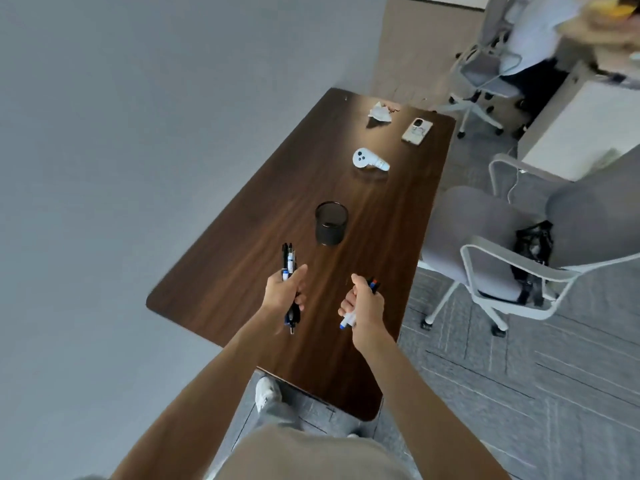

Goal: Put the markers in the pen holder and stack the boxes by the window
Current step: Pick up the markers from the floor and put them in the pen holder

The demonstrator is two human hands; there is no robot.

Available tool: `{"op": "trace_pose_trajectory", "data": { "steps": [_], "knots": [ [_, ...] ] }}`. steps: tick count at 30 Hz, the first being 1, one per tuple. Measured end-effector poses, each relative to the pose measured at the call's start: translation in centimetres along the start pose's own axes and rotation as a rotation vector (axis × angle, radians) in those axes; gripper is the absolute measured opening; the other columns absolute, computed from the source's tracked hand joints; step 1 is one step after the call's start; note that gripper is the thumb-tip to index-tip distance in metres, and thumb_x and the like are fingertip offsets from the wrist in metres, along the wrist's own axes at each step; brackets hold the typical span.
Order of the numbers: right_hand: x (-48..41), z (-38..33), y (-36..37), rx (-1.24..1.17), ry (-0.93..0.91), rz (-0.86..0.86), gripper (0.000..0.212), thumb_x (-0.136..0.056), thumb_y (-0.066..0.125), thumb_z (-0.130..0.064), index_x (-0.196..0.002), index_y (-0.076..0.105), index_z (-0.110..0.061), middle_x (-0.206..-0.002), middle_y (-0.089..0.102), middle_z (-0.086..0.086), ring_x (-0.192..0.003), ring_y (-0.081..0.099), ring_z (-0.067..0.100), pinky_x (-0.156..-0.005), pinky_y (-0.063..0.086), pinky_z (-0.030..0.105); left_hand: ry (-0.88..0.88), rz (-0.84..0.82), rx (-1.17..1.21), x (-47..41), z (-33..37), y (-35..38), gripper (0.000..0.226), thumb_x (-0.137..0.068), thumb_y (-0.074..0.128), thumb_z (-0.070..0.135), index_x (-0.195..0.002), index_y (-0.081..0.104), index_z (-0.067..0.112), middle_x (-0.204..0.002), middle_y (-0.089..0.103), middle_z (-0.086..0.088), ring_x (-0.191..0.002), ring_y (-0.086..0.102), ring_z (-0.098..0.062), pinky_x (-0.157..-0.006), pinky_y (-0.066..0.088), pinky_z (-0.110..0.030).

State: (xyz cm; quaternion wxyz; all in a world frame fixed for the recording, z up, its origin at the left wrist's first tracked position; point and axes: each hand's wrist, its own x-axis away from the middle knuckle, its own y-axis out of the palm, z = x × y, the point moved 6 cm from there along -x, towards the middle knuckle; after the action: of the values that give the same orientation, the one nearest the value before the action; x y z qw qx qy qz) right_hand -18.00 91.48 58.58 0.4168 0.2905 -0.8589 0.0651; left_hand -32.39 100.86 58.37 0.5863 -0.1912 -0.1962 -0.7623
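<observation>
Both hands grip markers: left hand [284, 293] clamps one bundle [289, 263], right hand [364, 304] another. Pen holder [331, 223] on the surface [242, 244] appears empty; boxes not visible.

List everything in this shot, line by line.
table: one, dark brown, centre
pen holder: one, black mesh, upright mid-table
controller: one, white, beyond the pen holder
phone: one, pale, table's far right
crumpled tissue: one, white, table's far end
grey chairs: at least two, right of table
bag: one, black, on a chair seat
markers: two bundles, black, blue, white, one per hand
left hand: one, grips a bundle
right hand: one, grips a bundle
</observation>
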Motion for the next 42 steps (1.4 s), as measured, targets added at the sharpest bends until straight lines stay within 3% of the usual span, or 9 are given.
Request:
{"op": "trace_pose_trajectory", "data": {
  "steps": [6, 13, 18, 29, 33, 39, 42],
  "knots": [
    [-2.5, -3.1, 2.6, -0.069, -0.098, 0.214, 0.027, -0.093, 0.066, -0.03, -0.105, 0.057, -0.007, -0.072, 0.057, 0.004, -0.06, 0.055, 0.013, -0.062, 0.05, 0.026, -0.016, -0.133, -0.057, -7.2, 3.6, 1.3, 0.024, -0.096, 0.062, 0.031, -0.088, 0.049, 0.012, -0.058, 0.051, 0.0, -0.046, 0.045, -0.013, -0.052, 0.044, -0.03],
    [-4.0, -5.5, 5.2, -0.021, -0.227, 0.282, 0.019, -0.097, 0.058, -0.026, -0.087, 0.058, -0.009, -0.067, 0.057, 0.001, -0.06, 0.052, 0.013, -0.066, 0.042, 0.03, 0.037, -0.239, -0.056, -13.9, 8.8, 4.1, 0.016, -0.098, 0.059, 0.027, -0.1, 0.054, 0.012, -0.063, 0.052, 0.0, -0.044, 0.045, -0.009, -0.045, 0.042, -0.024],
    [-5.3, -8.7, 6.4, 0.034, -0.29, 0.312, 0.028, -0.096, 0.056, -0.023, -0.07, 0.056, -0.013, -0.07, 0.059, 0.002, -0.066, 0.052, 0.015, -0.063, 0.04, 0.029, 0.139, -0.172, -0.138, -18.7, 10.8, 5.7, 0.018, -0.098, 0.059, 0.029, -0.093, 0.052, 0.014, -0.062, 0.053, -0.001, -0.043, 0.046, -0.011, -0.043, 0.044, -0.026],
    [-9.3, -11.5, 4.4, 0.098, -0.327, 0.299, 0.03, -0.096, 0.059, -0.029, -0.075, 0.06, -0.009, -0.066, 0.058, 0.0, -0.061, 0.055, 0.013, -0.064, 0.043, 0.028, 0.325, 0.005, -0.21, -24.0, 12.9, 10.0, 0.016, -0.099, 0.056, 0.027, -0.106, 0.055, 0.012, -0.066, 0.053, -0.002, -0.051, 0.05, -0.008, -0.046, 0.049, -0.014],
    [-10.2, -11.2, 3.0, 0.076, -0.293, 0.297, 0.028, -0.097, 0.059, -0.029, -0.079, 0.06, -0.008, -0.065, 0.058, -0.001, -0.06, 0.056, 0.011, -0.061, 0.042, 0.025, 0.348, 0.03, -0.218, -25.1, 12.2, 11.2, 0.012, -0.1, 0.055, 0.029, -0.103, 0.055, 0.017, -0.07, 0.054, -0.002, -0.059, 0.051, -0.009, -0.055, 0.048, -0.021],
    [-11.4, -10.9, 1.9, 0.102, -0.259, 0.286, 0.037, -0.098, 0.058, -0.032, -0.067, 0.058, -0.012, -0.064, 0.057, 0.0, -0.059, 0.055, 0.013, -0.062, 0.045, 0.026, 0.308, 0.069, -0.252, -25.8, 10.1, 10.3, 0.016, -0.099, 0.057, 0.028, -0.098, 0.055, 0.012, -0.075, 0.06, -0.001, -0.065, 0.058, -0.009, -0.067, 0.052, -0.02],
    [-11.9, -11.2, 2.4, 0.117, -0.252, 0.282, 0.038, -0.097, 0.059, -0.031, -0.065, 0.057, -0.012, -0.064, 0.057, 0.001, -0.059, 0.055, 0.012, -0.062, 0.044, 0.026, 0.305, 0.082, -0.281, -25.8, 9.8, 9.8, 0.01, -0.097, 0.06, 0.023, -0.097, 0.057, 0.013, -0.08, 0.066, 0.0, -0.067, 0.062, -0.01, -0.075, 0.056, -0.026]
  ]
}}
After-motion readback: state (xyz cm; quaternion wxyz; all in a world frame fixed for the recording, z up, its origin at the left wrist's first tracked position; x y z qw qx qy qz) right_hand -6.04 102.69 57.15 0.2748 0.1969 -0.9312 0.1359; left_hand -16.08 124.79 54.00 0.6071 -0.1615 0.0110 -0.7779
